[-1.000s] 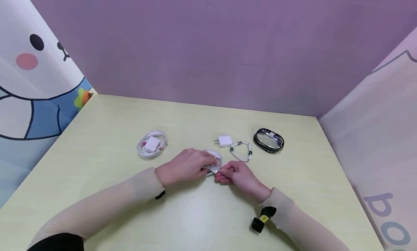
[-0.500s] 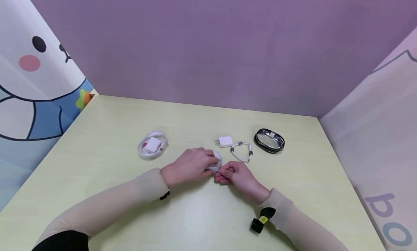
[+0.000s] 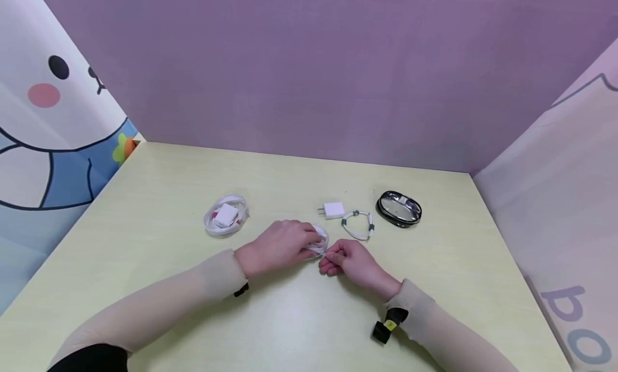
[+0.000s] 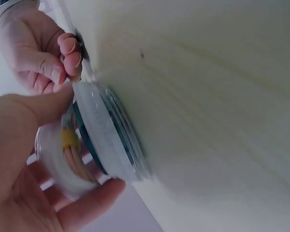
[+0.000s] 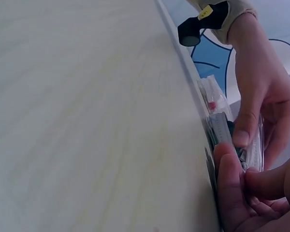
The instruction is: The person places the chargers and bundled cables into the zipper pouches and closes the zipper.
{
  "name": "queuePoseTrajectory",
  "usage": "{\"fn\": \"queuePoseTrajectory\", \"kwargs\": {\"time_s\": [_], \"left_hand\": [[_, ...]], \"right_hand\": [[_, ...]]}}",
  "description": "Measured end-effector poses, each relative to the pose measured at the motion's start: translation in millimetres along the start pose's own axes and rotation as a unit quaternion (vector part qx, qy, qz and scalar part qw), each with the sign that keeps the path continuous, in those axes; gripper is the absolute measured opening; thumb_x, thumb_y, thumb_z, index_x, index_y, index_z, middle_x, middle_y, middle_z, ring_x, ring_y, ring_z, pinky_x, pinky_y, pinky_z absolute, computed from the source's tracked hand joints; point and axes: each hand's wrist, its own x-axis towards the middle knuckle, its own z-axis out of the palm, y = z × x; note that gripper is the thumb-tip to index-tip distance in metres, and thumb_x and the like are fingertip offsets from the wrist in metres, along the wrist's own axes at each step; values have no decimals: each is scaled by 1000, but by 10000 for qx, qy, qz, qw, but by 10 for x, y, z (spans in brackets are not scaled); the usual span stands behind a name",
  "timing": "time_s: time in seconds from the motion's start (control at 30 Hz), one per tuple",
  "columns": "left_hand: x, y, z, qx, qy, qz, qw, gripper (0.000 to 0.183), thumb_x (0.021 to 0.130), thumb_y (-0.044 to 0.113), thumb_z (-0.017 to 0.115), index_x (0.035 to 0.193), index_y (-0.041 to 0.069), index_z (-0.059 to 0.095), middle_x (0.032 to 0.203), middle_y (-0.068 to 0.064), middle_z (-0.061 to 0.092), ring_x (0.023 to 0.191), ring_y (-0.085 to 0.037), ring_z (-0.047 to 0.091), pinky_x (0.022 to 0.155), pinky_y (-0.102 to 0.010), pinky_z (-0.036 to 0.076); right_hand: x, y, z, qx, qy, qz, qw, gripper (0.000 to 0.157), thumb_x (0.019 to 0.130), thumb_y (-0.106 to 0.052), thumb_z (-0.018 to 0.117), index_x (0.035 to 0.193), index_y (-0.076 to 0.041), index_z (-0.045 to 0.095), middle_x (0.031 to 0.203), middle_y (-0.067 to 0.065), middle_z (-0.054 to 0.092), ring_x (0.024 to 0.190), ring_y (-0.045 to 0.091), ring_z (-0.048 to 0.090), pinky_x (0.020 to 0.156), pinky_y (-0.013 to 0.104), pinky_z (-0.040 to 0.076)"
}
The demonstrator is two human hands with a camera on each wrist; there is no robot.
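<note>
In the head view my left hand grips a coiled whitish cable near the middle of the table. The left wrist view shows that coil between thumb and fingers, with a teal band and a yellow band around or inside it. My right hand is at the coil's near right edge. Its thumb and fingers pinch a small end there, mostly hidden by the fingertips. Just beyond the hands lie a white plug adapter and a small white cable loop with dark ties.
Left of the hands lies another white coiled cable with a white adapter in its middle. A black coiled cable lies at the right. The pale table meets a purple backdrop at the back and printed cloths at both sides.
Both hands stay nearly where they were, with only slight finger shifts. A small light-coloured end, visible between them a second ago, is now mostly covered by the right fingertips.
</note>
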Motion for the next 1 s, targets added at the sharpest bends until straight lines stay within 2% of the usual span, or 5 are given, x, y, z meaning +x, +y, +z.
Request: {"fn": "queuePoseTrajectory", "kwargs": {"time_s": [0.17,0.33,0.5,0.6,1.0], "left_hand": [[-52,-78,-13,-297,-241,345,9987,40,92,29,73,129,15,68,130,-1,65,119,-18,61,92,-37,53],[-127,-135,-62,-36,-367,655,9972,60,86,25,80,141,19,58,142,-1,56,127,-20,54,90,-39,54],[-146,-168,-75,343,-404,871,9948,71,82,21,84,146,25,54,146,0,53,116,-20,55,76,-36,56],[-144,-174,-70,398,-388,825,9950,71,81,21,84,145,27,55,143,1,55,107,-19,56,70,-34,55],[-136,-144,-62,615,-264,673,9955,64,82,25,83,141,31,58,134,0,61,97,-18,63,65,-35,54]], "right_hand": [[6,-7,-51,-105,198,4,9997,11,101,5,48,102,11,57,93,18,71,85,26,71,78,36,58],[43,-9,-125,-272,397,19,9988,11,101,4,49,103,10,58,93,16,71,85,26,71,77,35,58],[95,6,-197,-302,564,-6,9980,11,101,4,49,103,10,58,92,16,71,83,26,71,76,35,59],[97,12,-218,-309,466,5,9984,11,101,3,48,103,10,57,92,16,71,83,25,71,76,34,59],[27,-4,-241,-291,-37,30,9996,11,101,3,48,100,10,57,93,18,72,83,26,71,77,37,59]]}}
